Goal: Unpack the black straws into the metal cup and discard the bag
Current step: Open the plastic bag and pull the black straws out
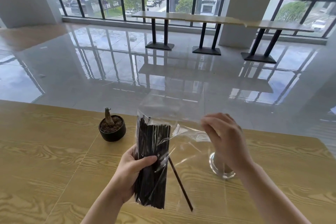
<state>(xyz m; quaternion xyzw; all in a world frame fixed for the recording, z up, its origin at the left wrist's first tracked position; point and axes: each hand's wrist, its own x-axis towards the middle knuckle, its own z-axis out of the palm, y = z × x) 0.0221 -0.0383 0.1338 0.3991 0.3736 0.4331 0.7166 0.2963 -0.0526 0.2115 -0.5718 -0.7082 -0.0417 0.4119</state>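
Standing nearly upright above the wooden table (54,151), the bundle of black straws (152,160) runs its long axis from bottom to top, tips pointing up and away toward the window side, leaning just a touch. They are thin, dark, matte, packed tight and squared off at the upper ends. One loose straw (180,183) has strayed from the pack and slants down to the right, its lower end pointing at the near table edge.

Left hand (131,171) is wrapped round the middle of the bundle, fingers closed over it through the clear plastic bag (183,132). Right hand (223,138) is up beside it, fingertips pinched on the bag's open top, drawing the film out sideways into a crinkled, glossy sheet. The film looks transparent, creased, catching window light.

Below the right wrist sits the metal cup (221,167) on the table, mostly hidden, only its shiny rim showing. Off to the left, well apart, a small potted plant (112,127) in a black pot.
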